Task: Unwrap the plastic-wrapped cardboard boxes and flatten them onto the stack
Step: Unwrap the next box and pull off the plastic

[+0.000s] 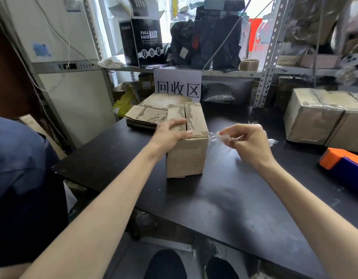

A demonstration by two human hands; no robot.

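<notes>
A person standing at a black table steadies an upright cardboard box near the middle of the view, its top flaps closed and their surface torn down to the corrugation; the left hand clasps the box's near left top corner, at about the box's ten o'clock, fingers laid over the flap and thumb along the near top edge; the right hand hovers off the box at its three o'clock, clear of the cardboard, fingers curled and pinching a crumpled strand of clear plastic wrap; the wrap runs from the box's upper right edge into the fingertips, and a loose end shows past the hand on the three o'clock side; the box's visible faces are bare of plastic; a stack of flattened cardboard lies on the table's far edge, touching or just behind the box at its eleven o'clock; a white paper sign with three printed characters hangs from a metal shelf at twelve o'clock, above the stack; on that shelf stand a black carton marked FULL FACE MASK, dark plastic bags and a roll of tape; well apart at two o'clock, plastic-wrapped boxes sit side by side on the table's right side; an orange and blue object lies near them at three o'clock, cut off by the frame.
</notes>
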